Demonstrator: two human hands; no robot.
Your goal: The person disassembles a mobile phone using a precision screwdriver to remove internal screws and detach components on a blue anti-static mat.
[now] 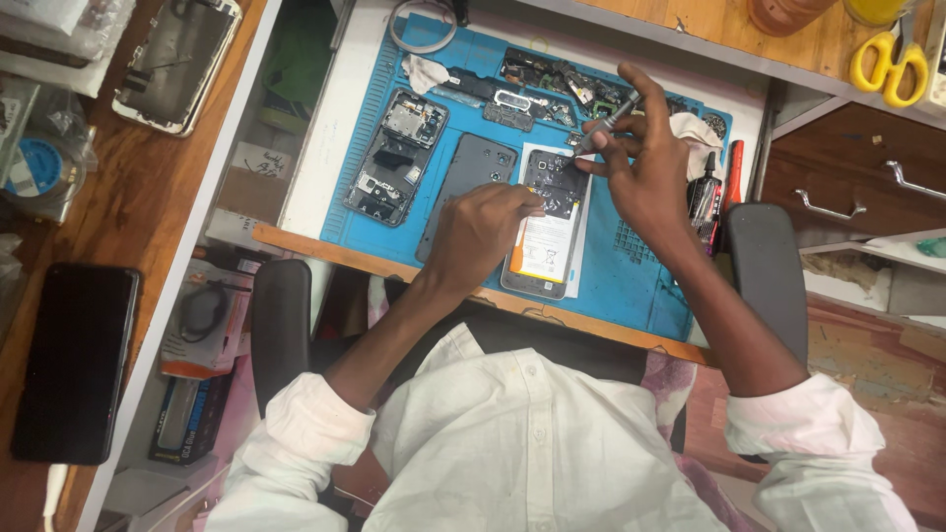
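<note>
An opened phone (548, 232) with its battery and circuit board showing lies on a blue work mat (631, 266). My left hand (480, 230) rests on the phone's left edge and steadies it. My right hand (641, 163) pinches a thin grey screwdriver (603, 123) whose tip points down at the phone's top end. A grey back cover (463, 177) lies just left of the phone, partly under my left hand. Further left sits a stripped phone frame (394, 158).
Loose phone parts (552, 84) line the mat's far edge. A red-handled tool and a small bottle (717, 192) stand at the mat's right. Yellow scissors (892, 64) lie back right. A dark phone (77, 360) and another opened phone (177, 59) rest on the wooden desk at left.
</note>
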